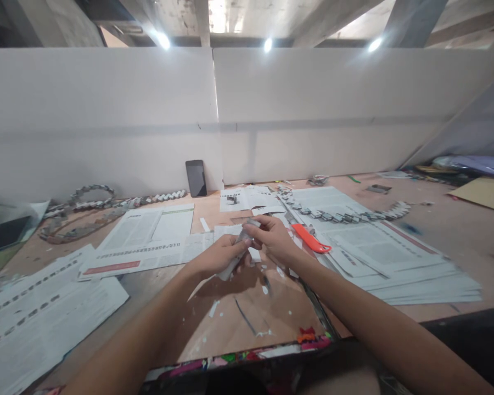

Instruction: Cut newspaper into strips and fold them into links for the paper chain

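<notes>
Both hands together on paper

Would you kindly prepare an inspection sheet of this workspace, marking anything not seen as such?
Surface: brown tabletop, stained in places.
Job's things: held paper strip; newspaper sheets and zigzag paper chain to the right.
Clutter: loose paper scraps, orange-red tool, upright phone.
Hands: left hand and right hand both grip the paper strip.
Cables: nothing seen.
Surroundings: white panels behind, lit lamps above.
</notes>
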Action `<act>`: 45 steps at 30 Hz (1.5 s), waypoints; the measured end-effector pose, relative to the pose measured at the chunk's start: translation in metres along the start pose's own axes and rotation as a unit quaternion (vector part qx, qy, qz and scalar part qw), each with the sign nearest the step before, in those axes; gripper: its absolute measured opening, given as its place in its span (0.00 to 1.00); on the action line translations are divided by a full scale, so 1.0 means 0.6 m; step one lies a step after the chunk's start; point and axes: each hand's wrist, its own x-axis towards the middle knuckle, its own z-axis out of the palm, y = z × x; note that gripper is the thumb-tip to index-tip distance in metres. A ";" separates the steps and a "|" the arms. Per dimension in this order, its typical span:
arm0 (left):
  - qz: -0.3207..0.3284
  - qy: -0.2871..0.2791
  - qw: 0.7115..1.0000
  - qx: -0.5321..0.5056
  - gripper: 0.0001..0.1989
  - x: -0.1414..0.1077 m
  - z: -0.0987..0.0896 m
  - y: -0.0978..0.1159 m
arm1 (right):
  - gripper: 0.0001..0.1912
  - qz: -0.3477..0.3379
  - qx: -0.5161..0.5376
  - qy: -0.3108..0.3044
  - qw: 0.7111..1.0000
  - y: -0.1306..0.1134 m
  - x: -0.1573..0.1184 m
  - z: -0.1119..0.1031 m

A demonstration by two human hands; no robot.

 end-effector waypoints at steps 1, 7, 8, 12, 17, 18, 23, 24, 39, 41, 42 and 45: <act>-0.003 -0.006 1.000 0.013 0.26 0.000 0.000 0.000 | 0.11 0.011 0.002 0.000 1.000 0.000 -0.001 0.000; -0.008 -0.011 0.999 0.034 0.27 0.004 0.006 -0.002 | 0.14 0.002 -0.054 0.021 0.998 0.001 -0.002 -0.004; -0.009 -0.009 0.999 0.032 0.27 0.004 0.008 -0.001 | 0.14 -0.003 -0.057 0.023 0.998 0.001 -0.001 -0.004; -0.009 -0.012 0.999 0.033 0.28 0.004 0.013 0.005 | 0.16 -0.005 -0.051 0.047 0.998 0.005 0.002 -0.006; -0.013 -0.001 1.000 0.016 0.25 0.001 0.013 0.007 | 0.22 -0.003 -0.113 0.030 0.993 -0.008 0.002 -0.009; -0.013 0.005 1.000 0.013 0.25 0.001 0.012 0.007 | 0.21 -0.004 -0.119 0.021 0.993 -0.012 0.002 -0.009; 0.023 0.044 0.999 0.004 0.26 0.003 0.008 0.005 | 0.15 -0.026 -0.097 0.000 0.995 -0.022 0.000 -0.009; 0.027 0.049 0.998 0.008 0.27 0.003 0.008 0.005 | 0.14 -0.027 -0.097 0.000 0.995 -0.021 0.001 -0.010; 0.019 0.073 0.996 0.046 0.29 0.004 0.012 0.008 | 0.13 -0.001 -0.130 -0.033 0.991 -0.030 0.003 -0.017; 0.021 0.067 0.997 0.039 0.28 0.006 0.011 0.005 | 0.14 -0.006 -0.110 -0.023 0.994 -0.024 0.004 -0.017; 0.020 0.063 0.997 0.032 0.28 0.006 0.011 0.004 | 0.13 -0.008 -0.098 -0.013 0.995 -0.022 0.004 -0.018; 0.014 0.052 0.998 0.014 0.25 0.006 0.011 0.003 | 0.13 -0.012 -0.075 0.031 0.997 -0.018 0.007 -0.022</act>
